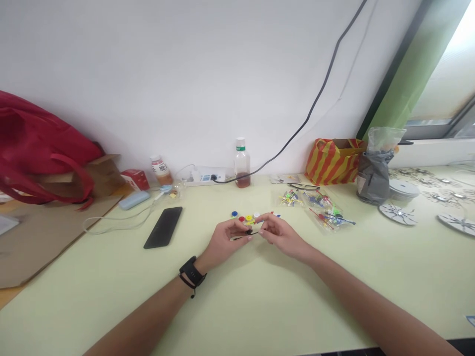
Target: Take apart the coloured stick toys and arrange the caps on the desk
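My left hand [226,240] and my right hand [278,232] meet over the pale green table [260,296], fingers pinched together. Between them they hold a small black piece [248,232] with a thin dark strand running off it. Just behind the fingers lies a cluster of small coloured round parts [245,217], blue, red, yellow and white. A black watch is on my left wrist [191,272].
A black phone [163,227] lies to the left. Clear bags of coloured parts [319,207] lie to the right. A bottle [242,163], a power strip [206,176], a striped bag [332,160] and a red bag [33,148] line the wall.
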`<action>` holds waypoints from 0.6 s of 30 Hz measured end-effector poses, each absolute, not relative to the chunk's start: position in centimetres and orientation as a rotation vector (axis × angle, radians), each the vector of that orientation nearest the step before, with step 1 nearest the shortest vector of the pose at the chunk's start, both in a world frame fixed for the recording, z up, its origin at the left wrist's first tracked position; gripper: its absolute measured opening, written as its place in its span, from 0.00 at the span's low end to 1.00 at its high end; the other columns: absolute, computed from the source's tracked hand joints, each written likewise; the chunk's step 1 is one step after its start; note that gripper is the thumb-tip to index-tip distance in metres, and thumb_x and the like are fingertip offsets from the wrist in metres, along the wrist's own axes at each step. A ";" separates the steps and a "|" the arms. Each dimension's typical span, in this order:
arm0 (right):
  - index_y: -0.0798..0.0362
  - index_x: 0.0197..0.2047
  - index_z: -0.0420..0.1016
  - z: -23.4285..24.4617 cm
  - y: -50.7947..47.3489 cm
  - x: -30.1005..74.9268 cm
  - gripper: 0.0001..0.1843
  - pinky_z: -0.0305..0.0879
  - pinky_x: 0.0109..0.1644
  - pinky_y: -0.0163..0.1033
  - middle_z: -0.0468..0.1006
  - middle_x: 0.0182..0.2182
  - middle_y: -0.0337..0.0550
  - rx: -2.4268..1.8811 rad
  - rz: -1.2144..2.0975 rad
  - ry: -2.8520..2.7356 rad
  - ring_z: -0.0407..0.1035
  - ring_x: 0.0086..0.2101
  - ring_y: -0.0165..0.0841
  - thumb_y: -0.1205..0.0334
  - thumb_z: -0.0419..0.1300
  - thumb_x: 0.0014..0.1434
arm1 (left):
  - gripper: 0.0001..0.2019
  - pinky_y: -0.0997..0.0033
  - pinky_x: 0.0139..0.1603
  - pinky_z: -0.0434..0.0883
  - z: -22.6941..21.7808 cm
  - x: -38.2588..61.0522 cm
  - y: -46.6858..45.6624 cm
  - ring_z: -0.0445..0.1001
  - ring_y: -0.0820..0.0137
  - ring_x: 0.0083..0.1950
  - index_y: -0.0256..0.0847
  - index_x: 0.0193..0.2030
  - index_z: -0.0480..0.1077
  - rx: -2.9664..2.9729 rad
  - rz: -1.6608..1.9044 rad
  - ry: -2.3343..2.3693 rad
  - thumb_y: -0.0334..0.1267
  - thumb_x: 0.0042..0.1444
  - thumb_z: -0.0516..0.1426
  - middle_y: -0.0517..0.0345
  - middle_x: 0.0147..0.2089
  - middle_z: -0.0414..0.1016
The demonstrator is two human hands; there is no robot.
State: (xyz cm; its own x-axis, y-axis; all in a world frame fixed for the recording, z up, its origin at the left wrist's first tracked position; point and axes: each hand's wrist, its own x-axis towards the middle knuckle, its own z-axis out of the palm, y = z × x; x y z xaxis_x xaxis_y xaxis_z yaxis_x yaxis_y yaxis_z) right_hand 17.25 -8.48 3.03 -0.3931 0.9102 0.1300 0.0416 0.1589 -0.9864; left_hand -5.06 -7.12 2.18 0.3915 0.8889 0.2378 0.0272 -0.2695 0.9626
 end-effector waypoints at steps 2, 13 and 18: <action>0.49 0.51 0.69 2.9 -8.2 17.4 0.21 0.58 0.35 0.37 0.68 0.32 0.35 -0.936 1.299 -1.616 0.61 0.30 0.29 0.45 0.65 0.62 | 0.12 0.56 0.59 0.76 1.9 -5.1 -7.2 0.81 0.60 0.50 0.36 0.38 0.75 1.713 1.021 0.828 0.41 0.54 0.70 0.48 0.45 0.82; 0.49 0.52 0.71 1.8 -8.1 17.3 0.17 0.56 0.34 0.37 0.65 0.30 0.35 -0.947 1.192 -1.719 0.59 0.29 0.31 0.48 0.60 0.66 | 0.12 0.64 0.50 0.77 1.6 -5.3 -7.1 0.77 0.66 0.42 0.38 0.37 0.71 1.795 0.912 0.810 0.42 0.58 0.67 0.54 0.39 0.77; 0.49 0.51 0.72 1.6 -7.8 17.5 0.15 0.58 0.34 0.37 0.66 0.33 0.37 -0.964 1.150 -1.716 0.60 0.30 0.30 0.49 0.59 0.67 | 0.12 0.60 0.55 0.75 1.8 -5.2 -7.2 0.78 0.63 0.49 0.37 0.41 0.73 1.684 0.846 0.742 0.43 0.60 0.66 0.47 0.49 0.78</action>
State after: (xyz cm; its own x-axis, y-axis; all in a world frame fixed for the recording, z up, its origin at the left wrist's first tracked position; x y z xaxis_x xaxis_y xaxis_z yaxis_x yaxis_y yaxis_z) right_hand 17.49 -7.84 1.62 -0.3554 0.9085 0.2197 0.1423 0.2849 -0.9479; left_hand -5.16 -7.21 1.84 0.5556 0.8138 0.1705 0.0630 -0.2457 0.9673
